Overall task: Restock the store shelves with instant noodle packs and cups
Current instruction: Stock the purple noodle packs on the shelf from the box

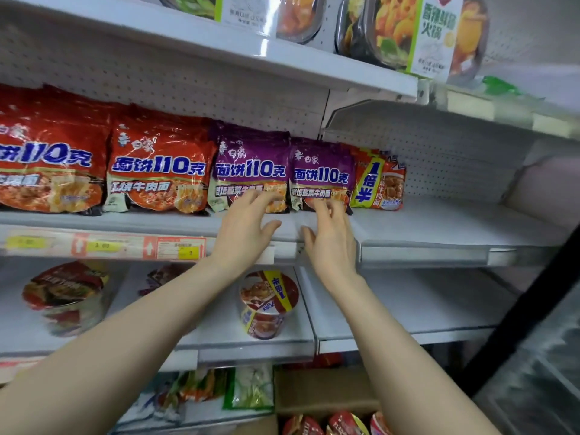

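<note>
Two purple noodle packs stand side by side on the middle shelf [439, 227]. My left hand [244, 224] reaches up with straight fingers touching the lower edge of the left purple pack [251, 161]. My right hand [329, 240] has its fingertips on the bottom of the right purple pack [321, 164]. Red noodle packs [157, 164] fill the shelf to the left, and a red-and-yellow pack [381, 180] leans just right of the purple ones. A noodle cup [266, 304] lies tilted on the shelf below, between my forearms.
The middle shelf is bare to the right of the packs. Another cup [67, 293] lies on the lower shelf at left. Boxed hotpot meals [417, 29] sit on the top shelf. A cardboard box [326, 394] with several cups [345, 423] stands at the bottom. A dark frame [521, 321] crosses at right.
</note>
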